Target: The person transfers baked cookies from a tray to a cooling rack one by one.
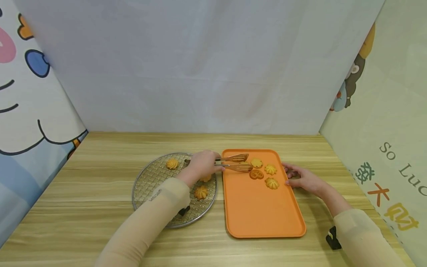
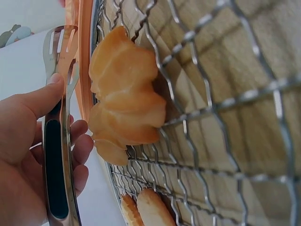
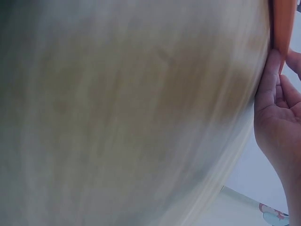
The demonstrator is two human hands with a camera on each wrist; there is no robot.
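Note:
My left hand (image 1: 202, 165) grips metal tongs (image 1: 235, 163), whose slotted tips reach over the far left part of the orange tray (image 1: 263, 217). Several flower-shaped cookies (image 1: 271, 183) lie on the tray's far half. A round wire rack (image 1: 146, 181) sits left of the tray with cookies (image 1: 172, 163) on it. In the left wrist view, my left hand (image 2: 28, 155) holds the tongs (image 2: 59, 141) beside a cookie (image 2: 124, 92) on the rack (image 2: 225, 122). My right hand (image 1: 301, 177) rests with straight fingers against the tray's right edge. The right wrist view shows its fingers (image 3: 268, 89) touching the tray rim (image 3: 283, 23).
The tray and rack sit on a wooden table (image 1: 100, 230). White cloth walls stand behind, with cartoon-printed panels on the left and right. A small black object (image 1: 333, 237) lies by my right forearm.

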